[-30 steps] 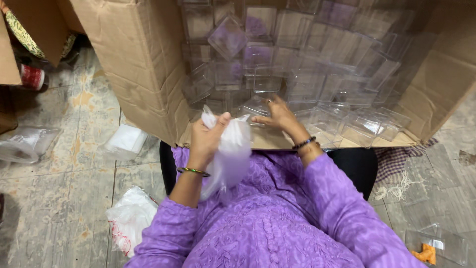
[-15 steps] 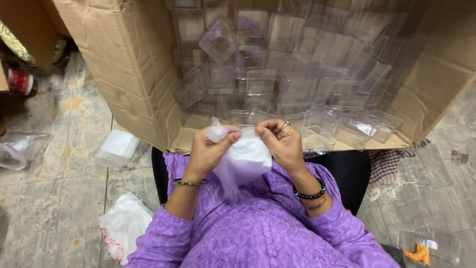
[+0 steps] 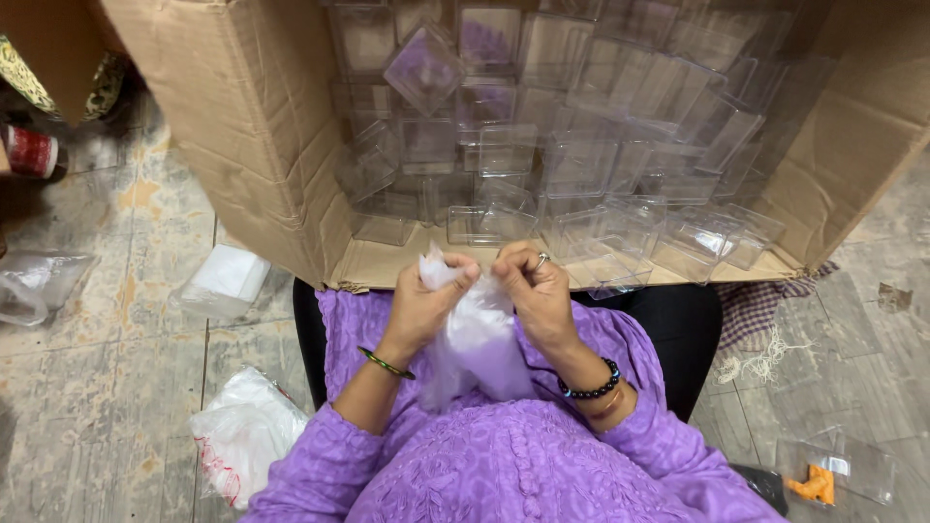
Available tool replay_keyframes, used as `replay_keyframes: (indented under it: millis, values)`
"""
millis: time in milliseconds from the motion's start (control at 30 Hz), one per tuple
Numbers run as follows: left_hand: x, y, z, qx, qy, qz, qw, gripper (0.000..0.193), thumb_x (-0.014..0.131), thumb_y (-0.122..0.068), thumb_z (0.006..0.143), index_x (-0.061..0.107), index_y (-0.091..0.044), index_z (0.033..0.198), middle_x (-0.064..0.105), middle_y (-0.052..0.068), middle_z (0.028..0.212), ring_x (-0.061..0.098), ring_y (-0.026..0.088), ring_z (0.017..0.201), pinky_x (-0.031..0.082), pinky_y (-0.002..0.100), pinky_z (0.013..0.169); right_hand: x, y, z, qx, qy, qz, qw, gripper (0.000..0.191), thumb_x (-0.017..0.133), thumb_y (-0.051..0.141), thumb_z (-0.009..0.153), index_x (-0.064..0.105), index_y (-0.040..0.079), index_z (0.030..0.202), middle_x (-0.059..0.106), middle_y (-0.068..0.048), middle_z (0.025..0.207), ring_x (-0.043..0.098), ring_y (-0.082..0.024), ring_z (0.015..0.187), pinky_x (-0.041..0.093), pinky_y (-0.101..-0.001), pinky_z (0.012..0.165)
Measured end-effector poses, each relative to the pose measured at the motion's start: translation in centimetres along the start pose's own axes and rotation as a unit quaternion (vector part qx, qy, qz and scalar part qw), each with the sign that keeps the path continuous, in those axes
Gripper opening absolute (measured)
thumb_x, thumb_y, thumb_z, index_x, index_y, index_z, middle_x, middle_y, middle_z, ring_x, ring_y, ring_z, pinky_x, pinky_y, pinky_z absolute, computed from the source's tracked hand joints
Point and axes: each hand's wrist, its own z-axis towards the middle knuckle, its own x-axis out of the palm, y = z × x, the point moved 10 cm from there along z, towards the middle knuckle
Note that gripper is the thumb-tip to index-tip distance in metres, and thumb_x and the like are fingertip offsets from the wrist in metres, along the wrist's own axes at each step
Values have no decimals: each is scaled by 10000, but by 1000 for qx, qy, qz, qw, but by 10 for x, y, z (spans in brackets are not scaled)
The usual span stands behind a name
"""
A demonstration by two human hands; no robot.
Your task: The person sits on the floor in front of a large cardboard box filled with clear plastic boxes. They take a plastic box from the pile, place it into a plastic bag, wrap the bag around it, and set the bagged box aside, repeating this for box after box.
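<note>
Thin plastic bag [image 3: 472, 341], judged light and slippery, is pinched at its top edge by left hand [image 3: 433, 302] and right hand [image 3: 536, 295].

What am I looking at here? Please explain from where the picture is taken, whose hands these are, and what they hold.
The camera sits on a person's head and looks down, so you see that person's own arms in purple sleeves. The left hand and the right hand both pinch the top of a thin clear plastic bag. In front lies a big cardboard box on its side, filled with small clear plastic boxes. On the worn floor lie more plastic bags and a flat white packet.
</note>
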Motion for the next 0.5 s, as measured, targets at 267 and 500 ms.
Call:
replay_keyframes:
  millis: [267,500]
  values:
    - [-1,55,-17,-109,46,-8,993,178,705,-234,926,742,-62,954,711,-29,835,622,45,730,527,229,654,-10,-76,-24,257,9,222,940,226,647,314,1031,599,124,918,510,79,590,417,11,421,345,-147,386]
    - [-17,29,-17,-213,224,-277,910,126,686,-194,949,687,-73,982,695,60,863,670,161,821,547,304,755,-75,-75,-19,329,44,60,941,167,723,145,908,646,75,1039,658,35,758,620,-48,658,504,-198,610]
